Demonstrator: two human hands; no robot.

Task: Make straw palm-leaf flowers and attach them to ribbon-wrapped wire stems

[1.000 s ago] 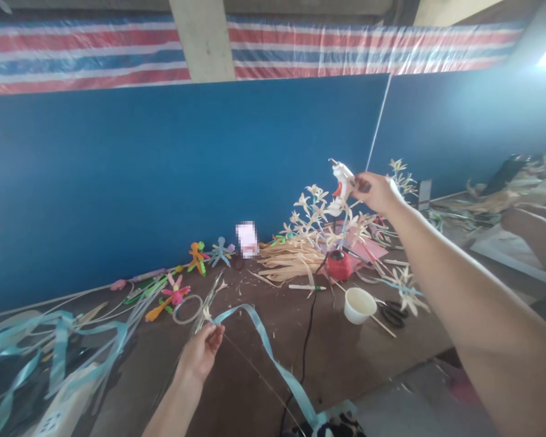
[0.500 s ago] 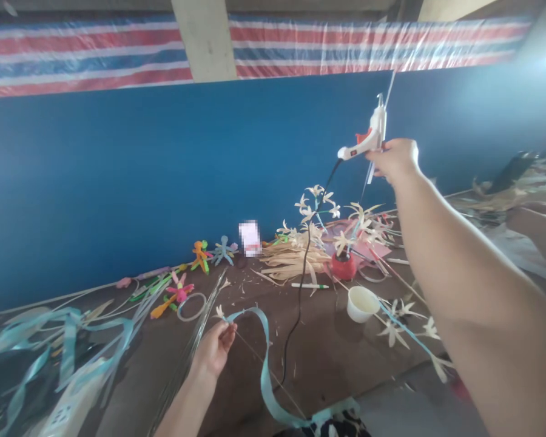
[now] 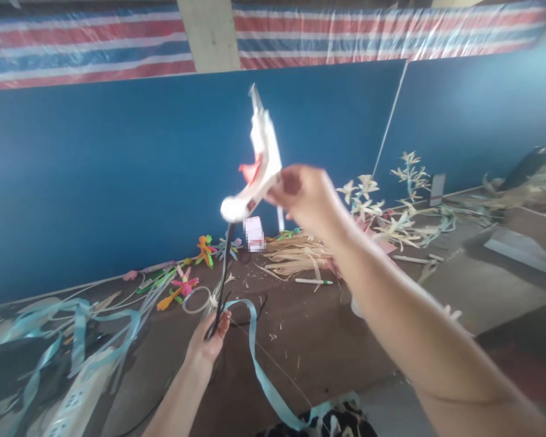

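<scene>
My right hand (image 3: 298, 191) is closed on the rear of a white glue gun (image 3: 266, 152) with a red trigger, held up before the blue partition with its nozzle upward. A glue stick shows below the fingers. The black cord (image 3: 226, 261) hangs from its handle and passes in front of my left hand (image 3: 213, 337). Low at centre left, that hand pinches a thin stem with a small pale flower (image 3: 213, 300) at its tip and a light blue ribbon (image 3: 259, 364). The ribbon curves down towards patterned cloth at the bottom edge.
Straw-coloured strips (image 3: 295, 258) and a capped marker (image 3: 313, 281) lie behind my hands. Colourful pipe-cleaner figures (image 3: 184, 282) and a power strip (image 3: 79, 394) are at left. Pale flowers (image 3: 400, 227) stand at right, near a person's arm (image 3: 534, 233). My right forearm partly hides a white cup (image 3: 357, 307).
My right hand has swung left with the glue gun, which now looks larger and nearer. The cord has shifted left across my left hand. The left hand keeps its pinch, and the view has turned slightly.
</scene>
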